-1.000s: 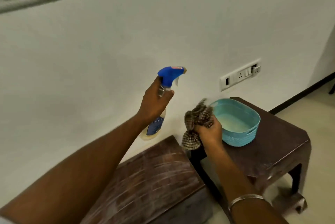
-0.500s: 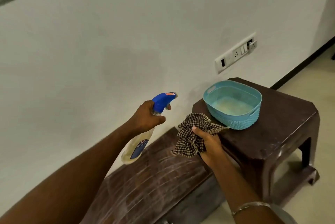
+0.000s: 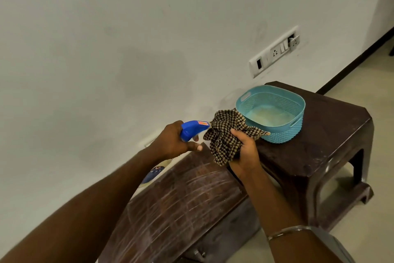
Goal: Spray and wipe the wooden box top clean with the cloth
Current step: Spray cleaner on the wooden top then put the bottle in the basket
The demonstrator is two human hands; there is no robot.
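Wooden box top point(image 3: 181, 205), streaked pale, is lying just below both my hands. My left hand point(image 3: 170, 143) is gripping the blue-headed spray bottle point(image 3: 191, 129), its nozzle almost touching the checked cloth point(image 3: 223, 132) my right hand point(image 3: 245, 154) is clutching. Beyond, a turquoise basket point(image 3: 285, 132) is sitting on the brown stool point(image 3: 332, 134), holding what may be pale residue.

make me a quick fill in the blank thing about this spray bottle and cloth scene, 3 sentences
1. The left hand grips the spray bottle, whose trigger head is coloured ____.
2. The right hand holds a bunched cloth with a ____ pattern.
3. The basket stands on the stool, to the ____ of the wooden box top.

Missing words: blue; checked; right
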